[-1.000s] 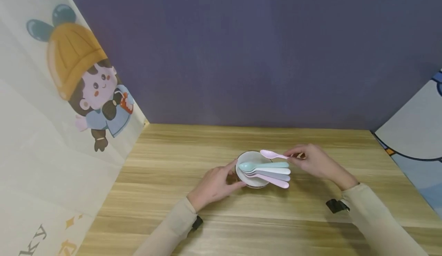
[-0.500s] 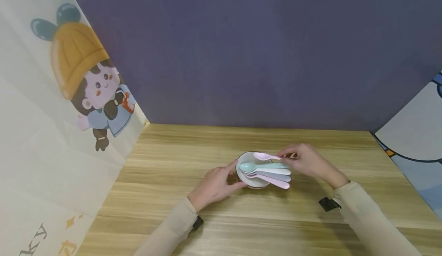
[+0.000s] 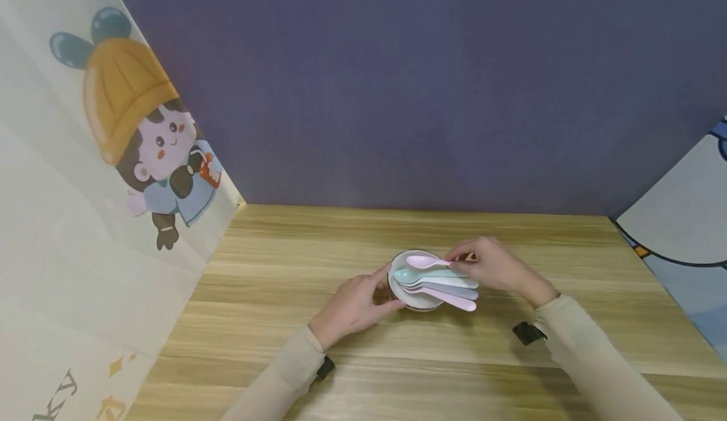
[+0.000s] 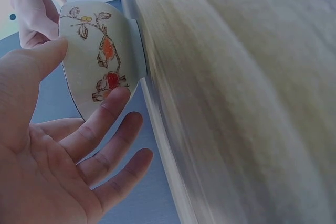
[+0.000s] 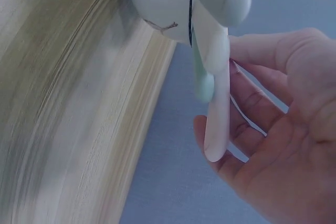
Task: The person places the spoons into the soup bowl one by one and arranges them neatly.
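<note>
A small white bowl [image 3: 419,300] with a dark rim stands on the table; the left wrist view shows painted branches and red fruit on its outside. My left hand [image 3: 353,304] holds the bowl's left side between thumb and fingers. In the bowl lean a mint spoon [image 3: 406,275], a white spoon [image 3: 464,282], a grey spoon [image 3: 464,292] and a lower pink spoon [image 3: 462,304], handles fanned over the right rim. My right hand [image 3: 495,264] pinches another pink spoon [image 3: 422,261] by its handle, its head over the bowl behind the mint one.
The bowl rests on a wood-grain table [image 3: 318,238]. Behind it rises a dark purple-blue panel [image 3: 397,93]. A pale printed curtain [image 3: 68,238] hangs at the left, and another printed cloth [image 3: 681,219] at the right.
My right hand has moved left with the pink spoon, bringing its head from the bowl's far right rim to over the bowl. My left hand and the other spoons stay put.
</note>
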Demonstrator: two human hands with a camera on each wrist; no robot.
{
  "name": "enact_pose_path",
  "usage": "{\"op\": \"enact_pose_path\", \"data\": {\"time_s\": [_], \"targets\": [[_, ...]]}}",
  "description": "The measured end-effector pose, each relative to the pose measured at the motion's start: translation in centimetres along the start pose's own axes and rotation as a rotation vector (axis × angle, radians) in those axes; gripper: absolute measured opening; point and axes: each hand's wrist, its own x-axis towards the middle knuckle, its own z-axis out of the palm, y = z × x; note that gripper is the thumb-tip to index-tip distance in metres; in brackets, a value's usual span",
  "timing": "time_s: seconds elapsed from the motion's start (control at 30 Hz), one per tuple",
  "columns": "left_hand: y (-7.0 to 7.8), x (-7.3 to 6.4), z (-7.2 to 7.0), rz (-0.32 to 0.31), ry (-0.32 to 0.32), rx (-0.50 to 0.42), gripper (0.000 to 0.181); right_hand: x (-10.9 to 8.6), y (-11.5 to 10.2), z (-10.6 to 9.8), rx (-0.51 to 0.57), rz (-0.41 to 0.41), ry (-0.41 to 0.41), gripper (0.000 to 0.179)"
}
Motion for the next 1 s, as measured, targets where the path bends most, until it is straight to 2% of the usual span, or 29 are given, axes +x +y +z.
{"op": "enact_pose_path", "data": {"time_s": [0.77, 1.0], "targets": [[0.1, 0.0, 0.2, -0.011, -0.001, -0.011, 0.089, 1.3, -0.4, 1.7, 0.023, -0.058, -0.031, 0.015], [0.2, 0.1, 0.2, -0.015, -0.001, -0.013, 0.089, 1.3, -0.4, 2.0, 0.012, -0.05, -0.019, 0.014]]}}
